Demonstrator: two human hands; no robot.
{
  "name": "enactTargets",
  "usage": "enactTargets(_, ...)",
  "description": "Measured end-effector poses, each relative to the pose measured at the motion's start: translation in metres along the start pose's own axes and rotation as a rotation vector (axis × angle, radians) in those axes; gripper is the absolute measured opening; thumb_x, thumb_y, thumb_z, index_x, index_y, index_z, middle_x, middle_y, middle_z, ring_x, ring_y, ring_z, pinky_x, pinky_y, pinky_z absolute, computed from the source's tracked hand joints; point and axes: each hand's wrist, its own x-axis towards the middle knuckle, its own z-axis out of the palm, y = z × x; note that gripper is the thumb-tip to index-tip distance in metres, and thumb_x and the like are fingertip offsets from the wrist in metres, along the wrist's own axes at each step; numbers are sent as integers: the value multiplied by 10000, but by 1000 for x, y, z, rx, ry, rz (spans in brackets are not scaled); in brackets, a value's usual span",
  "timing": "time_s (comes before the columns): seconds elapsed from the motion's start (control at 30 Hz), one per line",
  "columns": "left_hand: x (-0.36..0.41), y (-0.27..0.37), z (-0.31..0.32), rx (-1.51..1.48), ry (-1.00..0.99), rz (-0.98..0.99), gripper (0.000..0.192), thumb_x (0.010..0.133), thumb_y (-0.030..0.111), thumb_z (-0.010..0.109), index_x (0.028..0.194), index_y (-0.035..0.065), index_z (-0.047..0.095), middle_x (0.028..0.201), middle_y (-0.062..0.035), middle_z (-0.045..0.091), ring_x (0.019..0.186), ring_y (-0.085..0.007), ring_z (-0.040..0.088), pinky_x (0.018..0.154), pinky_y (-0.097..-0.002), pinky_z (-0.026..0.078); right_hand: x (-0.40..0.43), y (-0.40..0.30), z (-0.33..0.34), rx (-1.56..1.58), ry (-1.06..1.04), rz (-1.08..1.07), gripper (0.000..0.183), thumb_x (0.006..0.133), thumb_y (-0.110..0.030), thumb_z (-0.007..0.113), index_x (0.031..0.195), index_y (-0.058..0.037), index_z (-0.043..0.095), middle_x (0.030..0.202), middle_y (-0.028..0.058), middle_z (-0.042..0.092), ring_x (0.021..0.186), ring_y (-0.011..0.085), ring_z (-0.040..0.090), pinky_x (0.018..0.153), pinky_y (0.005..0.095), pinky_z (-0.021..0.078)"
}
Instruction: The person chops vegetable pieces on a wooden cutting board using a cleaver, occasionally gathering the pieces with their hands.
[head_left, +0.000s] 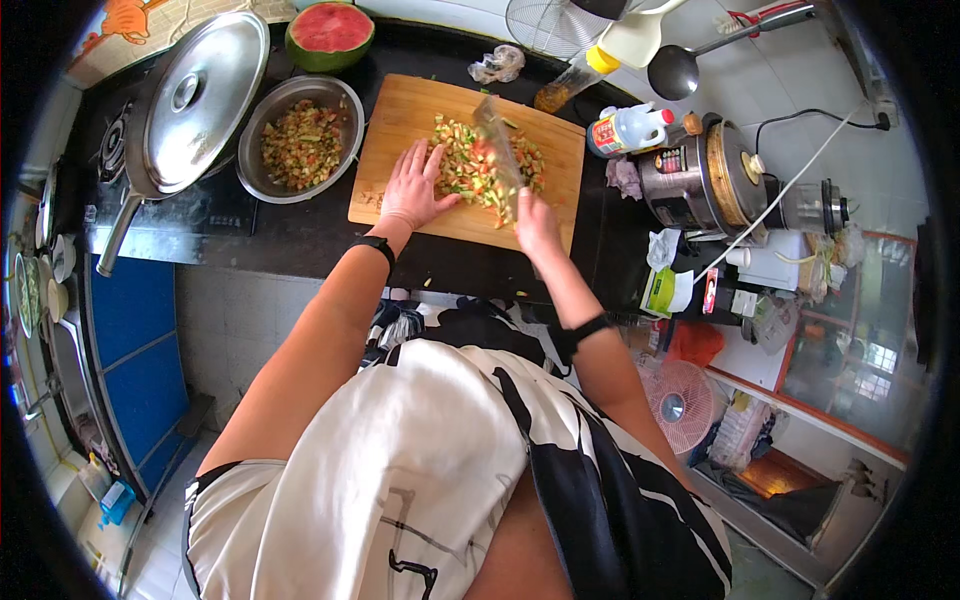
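Note:
My right hand (538, 223) grips the handle of a cleaver (496, 142), whose broad blade is blurred and stands over a heap of diced green and red vegetables (466, 161). The heap lies on a wooden cutting board (390, 105). My left hand (412, 186) rests with its fingers spread at the left edge of the heap, holding nothing. Left of the board is a steel bowl (251, 161) with more diced pieces (300, 144) in it. A few scraps lie on the board's lower left and on the counter's front edge.
A lidded pan (196, 105) sits on the stove at left, its handle (120, 232) jutting toward me. Behind the bowl is a cut watermelon (330, 34). A yellow-capped jar (574, 79), a white jug (630, 129) and an electric cooker (682, 180) stand right of the board.

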Motion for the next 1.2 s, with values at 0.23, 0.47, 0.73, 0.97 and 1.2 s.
enactTargets(0.23, -2, 3, -3, -41, 20, -32, 898, 759, 555, 693, 1447, 88, 353, 1491, -175, 358, 1379, -333, 338, 1166, -421, 257, 8, -3, -16, 19, -50, -13, 583, 1023, -500, 314, 913, -17, 620, 539, 82, 537, 496, 229, 579, 558, 391, 473)
enactTargets(0.47, 0, 3, -6, -43, 25, -10, 883, 761, 557, 696, 1425, 69, 380, 1480, -160, 373, 1380, -312, 340, 1163, -418, 266, 1, 2, -11, -149, 26, -37, 550, 1026, -434, 289, 1043, -11, 639, 903, 270, 661, 907, 450, 621, 797, 520, 475)
enactTargets(0.73, -4, 2, -7, -45, 18, -49, 884, 754, 546, 707, 1422, 68, 382, 1487, -158, 364, 1383, -309, 335, 1165, -414, 266, -11, -27, -15, -121, -15, -19, 551, 1026, -438, 293, 996, -9, 636, 865, 262, 659, 888, 450, 626, 797, 521, 479)
enactTargets(0.97, -2, 0, -5, -72, 62, -27, 866, 753, 534, 711, 1413, 70, 397, 1474, -156, 382, 1381, -298, 342, 1163, -413, 265, 4, -9, -19, -109, -120, 31, 554, 1026, -442, 287, 990, -16, 639, 855, 247, 669, 870, 441, 634, 763, 527, 475)
enactTargets(1.2, -7, 0, -6, -68, 60, -22, 854, 755, 528, 711, 1410, 72, 405, 1462, -154, 396, 1381, -289, 347, 1161, -409, 272, -7, -3, -12, -236, -19, -4, 545, 1021, -428, 300, 1014, -9, 648, 910, 267, 665, 918, 442, 634, 813, 533, 483)
